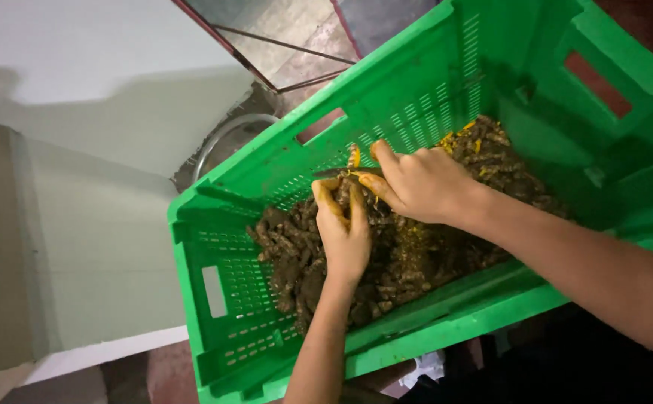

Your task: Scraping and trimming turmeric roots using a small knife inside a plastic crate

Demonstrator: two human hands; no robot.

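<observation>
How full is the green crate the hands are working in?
Partly full. The green crate holds a low heap of brown roots across its bottom, with most of its slotted walls bare above.

You are working over a green crate of smooth, slightly glossy moulded plastic with slotted walls. The roots inside are looking rough, matt and soil-crusted, showing bright orange where cut. Your fingers are wearing a yellow stain. The knife blade is showing dull grey metal.
</observation>
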